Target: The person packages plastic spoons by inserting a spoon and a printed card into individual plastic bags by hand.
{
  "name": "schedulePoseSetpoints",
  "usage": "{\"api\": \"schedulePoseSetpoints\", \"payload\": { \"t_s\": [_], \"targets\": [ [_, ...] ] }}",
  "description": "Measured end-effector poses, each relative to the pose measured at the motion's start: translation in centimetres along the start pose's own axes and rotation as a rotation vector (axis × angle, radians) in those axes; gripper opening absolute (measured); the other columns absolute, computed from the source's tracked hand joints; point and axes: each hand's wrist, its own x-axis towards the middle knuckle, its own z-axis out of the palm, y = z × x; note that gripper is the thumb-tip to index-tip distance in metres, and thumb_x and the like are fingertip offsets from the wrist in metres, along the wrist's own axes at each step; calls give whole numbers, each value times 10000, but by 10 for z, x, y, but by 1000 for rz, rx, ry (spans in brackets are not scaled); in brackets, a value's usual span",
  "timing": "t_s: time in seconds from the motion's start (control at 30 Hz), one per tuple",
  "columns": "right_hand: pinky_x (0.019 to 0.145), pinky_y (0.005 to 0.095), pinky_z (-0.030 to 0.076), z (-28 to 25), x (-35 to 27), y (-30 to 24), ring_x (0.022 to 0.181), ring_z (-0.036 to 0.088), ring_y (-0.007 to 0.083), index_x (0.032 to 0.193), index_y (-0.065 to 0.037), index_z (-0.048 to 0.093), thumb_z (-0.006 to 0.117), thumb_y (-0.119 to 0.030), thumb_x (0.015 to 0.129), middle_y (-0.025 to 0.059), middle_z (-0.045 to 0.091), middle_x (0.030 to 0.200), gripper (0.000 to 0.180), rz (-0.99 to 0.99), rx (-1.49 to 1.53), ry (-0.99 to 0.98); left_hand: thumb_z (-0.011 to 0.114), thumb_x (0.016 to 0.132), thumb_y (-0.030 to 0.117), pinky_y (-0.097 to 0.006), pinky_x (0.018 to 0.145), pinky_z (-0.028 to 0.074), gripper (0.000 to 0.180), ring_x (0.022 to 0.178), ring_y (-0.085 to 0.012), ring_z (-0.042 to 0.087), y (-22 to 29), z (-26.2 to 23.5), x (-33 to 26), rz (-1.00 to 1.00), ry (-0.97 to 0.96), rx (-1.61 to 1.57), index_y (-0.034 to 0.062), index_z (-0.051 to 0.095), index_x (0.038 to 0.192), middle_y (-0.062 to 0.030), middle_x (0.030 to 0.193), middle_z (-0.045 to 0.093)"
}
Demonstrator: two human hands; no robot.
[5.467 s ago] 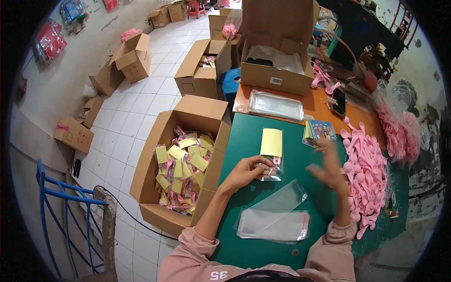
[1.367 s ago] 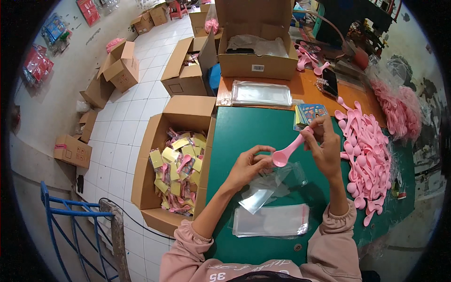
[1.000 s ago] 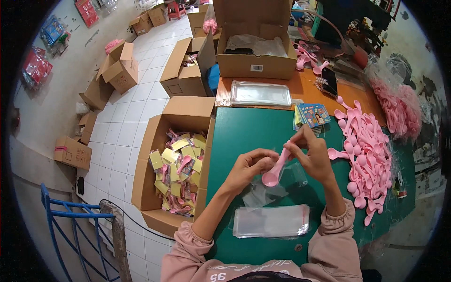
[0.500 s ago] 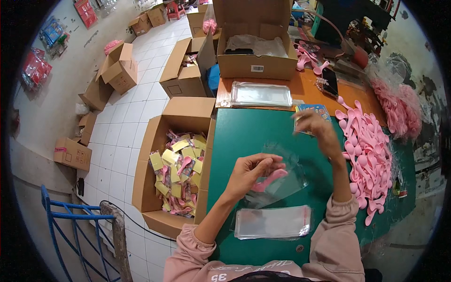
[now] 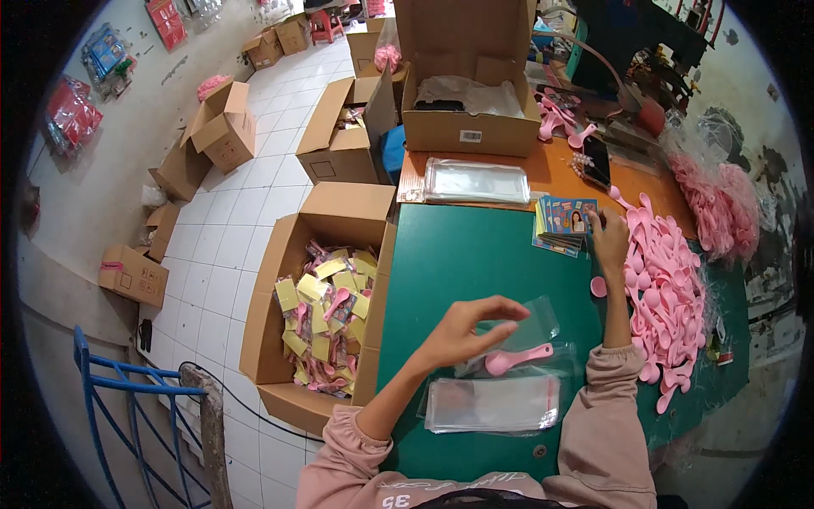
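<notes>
My left hand (image 5: 468,332) hovers over the green tabletop with thumb and fingers apart, holding nothing. Just below its fingers, a pink plastic spoon (image 5: 515,358) lies on or in a clear plastic bag (image 5: 544,316); I cannot tell which. Nearer to me is a stack of clear plastic bags (image 5: 492,405). At the far side of the green surface, my right hand (image 5: 610,244) pinches the right edge of a blue printed card (image 5: 564,214). That card is at the top of a small stack whose edges fan out below it.
A heap of pink spoons (image 5: 661,297) covers the table's right side. An open carton (image 5: 254,339) of packed spoons with yellow cards stands at the left. Behind are more clear bags (image 5: 475,180), a phone (image 5: 596,161) and an open cardboard box (image 5: 475,136).
My left hand has let go of the pink spoon, which now rests at the clear bag. My right hand has moved from above the cards to their right edge and taken hold of one.
</notes>
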Motion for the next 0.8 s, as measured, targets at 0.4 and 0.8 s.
{"api": "schedulePoseSetpoints", "payload": {
  "t_s": [0.4,0.8],
  "targets": [
    [626,318,465,-39,8,-42,688,608,218,931,-9,592,579,-88,790,134,618,818,162,-41,244,121,655,703,300,-353,681,423,389,813,-250,549,-35,77,-5,243,-160,1202,57,558,991,-106,879,523],
    [602,233,449,-109,-11,-99,704,580,96,964,-7,565,560,-58,822,62,627,816,151,-42,631,-154,475,903,106,-272,764,479,114,879,-135,576,7,9,-1,-5,89,-318,2,491,948,-86,885,604]
  ]
}}
